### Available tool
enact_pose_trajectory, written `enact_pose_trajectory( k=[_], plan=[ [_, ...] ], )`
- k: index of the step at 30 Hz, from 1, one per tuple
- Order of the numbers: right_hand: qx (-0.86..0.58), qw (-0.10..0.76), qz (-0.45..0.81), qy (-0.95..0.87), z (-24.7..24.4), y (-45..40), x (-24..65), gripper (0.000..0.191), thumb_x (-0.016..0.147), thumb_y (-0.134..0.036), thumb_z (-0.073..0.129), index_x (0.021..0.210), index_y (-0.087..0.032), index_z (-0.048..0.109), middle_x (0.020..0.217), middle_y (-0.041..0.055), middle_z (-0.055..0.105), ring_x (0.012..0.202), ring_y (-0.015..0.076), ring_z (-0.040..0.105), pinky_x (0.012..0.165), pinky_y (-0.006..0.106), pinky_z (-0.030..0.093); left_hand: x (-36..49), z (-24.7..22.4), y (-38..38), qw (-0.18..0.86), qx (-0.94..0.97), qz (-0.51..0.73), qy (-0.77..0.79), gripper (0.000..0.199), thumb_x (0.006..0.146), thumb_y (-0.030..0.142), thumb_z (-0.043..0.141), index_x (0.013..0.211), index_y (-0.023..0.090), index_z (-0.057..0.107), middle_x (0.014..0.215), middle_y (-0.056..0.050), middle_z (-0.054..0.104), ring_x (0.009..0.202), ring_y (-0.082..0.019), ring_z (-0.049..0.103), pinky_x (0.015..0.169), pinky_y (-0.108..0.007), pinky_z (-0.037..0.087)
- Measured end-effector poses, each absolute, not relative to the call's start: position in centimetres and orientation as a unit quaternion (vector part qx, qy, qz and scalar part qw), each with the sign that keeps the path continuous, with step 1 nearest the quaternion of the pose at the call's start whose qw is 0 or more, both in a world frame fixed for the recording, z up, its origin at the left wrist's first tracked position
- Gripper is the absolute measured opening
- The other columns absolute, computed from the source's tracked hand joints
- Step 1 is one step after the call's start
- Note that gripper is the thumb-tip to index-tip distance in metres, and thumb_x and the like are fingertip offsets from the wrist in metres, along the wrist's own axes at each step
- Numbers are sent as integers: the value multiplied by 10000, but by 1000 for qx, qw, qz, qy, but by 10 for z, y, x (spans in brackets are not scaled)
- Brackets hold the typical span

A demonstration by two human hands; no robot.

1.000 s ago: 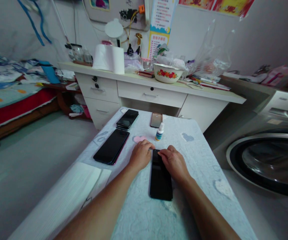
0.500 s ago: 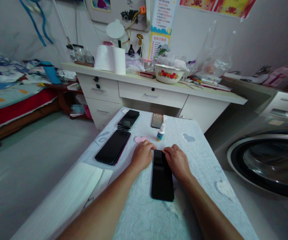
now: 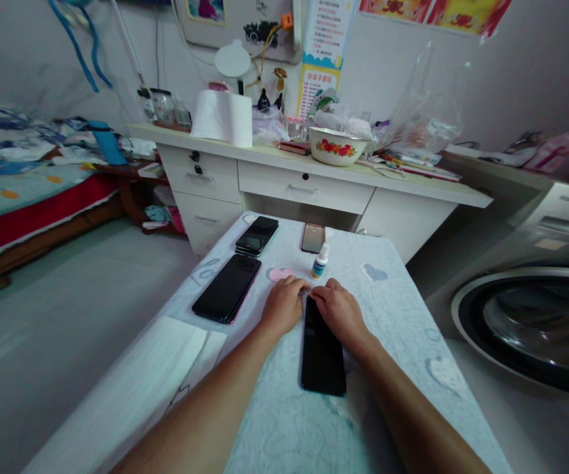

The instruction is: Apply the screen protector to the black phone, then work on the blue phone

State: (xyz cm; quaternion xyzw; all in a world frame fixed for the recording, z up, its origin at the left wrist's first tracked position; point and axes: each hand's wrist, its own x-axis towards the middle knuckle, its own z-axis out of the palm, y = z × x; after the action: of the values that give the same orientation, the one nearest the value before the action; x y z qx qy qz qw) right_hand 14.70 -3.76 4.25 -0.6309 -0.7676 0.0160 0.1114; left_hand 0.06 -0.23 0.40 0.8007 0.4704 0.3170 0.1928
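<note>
A black smartphone [image 3: 322, 359] lies flat on the cloth-covered table, screen up. My left hand [image 3: 285, 304] is closed at its upper left corner, with fingertips touching the edge. Over the phone's top end, my right hand [image 3: 341, 309] is closed in a pinch near that same corner. What the right fingertips pinch is too small to make out. Just beyond both hands stands a small white-capped bottle [image 3: 320, 261] with a blue and yellow label. Further back lies a phone-shaped thing with a brownish edge [image 3: 313, 237].
Left of my hands lies another black phone [image 3: 227, 288], with a stack of phones [image 3: 257, 235] behind it. White folded paper [image 3: 166, 359] covers the table's left edge. A desk [image 3: 274, 178] bearing a flowered bowl [image 3: 337, 146] stands behind; a washing machine [image 3: 525, 257] is at the right.
My right hand has moved left from the phone's upper right corner, across its top end towards the upper left corner. My left hand has stayed at its corner.
</note>
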Motion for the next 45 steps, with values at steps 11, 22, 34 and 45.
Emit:
enact_pose_trajectory(
  k=[11, 22, 34, 45],
  plan=[
    [-551, 119, 115, -818, 53, -49, 150, 207, 936, -249, 499, 964, -240, 703, 868, 22, 560, 806, 125, 570, 757, 226, 401, 1, 5, -3, 197, 798, 307, 480, 282, 806, 61, 443, 958, 196, 639, 1000, -46, 622, 996, -177, 555, 908, -329, 447],
    [-488, 131, 171, -845, 55, -74, 155, 197, 921, -231, 517, 969, -253, 707, 898, 17, 572, 795, 117, 565, 731, 225, 417, 1, 5, -3, 203, 800, 303, 476, 348, 740, 4, 435, 918, 197, 664, 989, -37, 614, 984, -166, 556, 919, -320, 444],
    [-607, 143, 81, -777, 48, -63, 153, 239, 952, -281, 474, 1015, -240, 701, 891, 30, 557, 812, 125, 578, 725, 211, 402, 0, 3, -1, 194, 808, 307, 464, 341, 737, 17, 451, 924, 192, 676, 977, -41, 624, 977, -168, 562, 922, -323, 447],
    [-681, 172, 46, -710, 42, -58, 169, 234, 946, -274, 462, 982, -251, 691, 904, 34, 560, 835, 142, 585, 733, 227, 391, 1, 4, -2, 195, 807, 307, 465, 308, 761, 39, 458, 917, 197, 671, 979, -40, 621, 980, -170, 564, 932, -331, 447]
  ],
)
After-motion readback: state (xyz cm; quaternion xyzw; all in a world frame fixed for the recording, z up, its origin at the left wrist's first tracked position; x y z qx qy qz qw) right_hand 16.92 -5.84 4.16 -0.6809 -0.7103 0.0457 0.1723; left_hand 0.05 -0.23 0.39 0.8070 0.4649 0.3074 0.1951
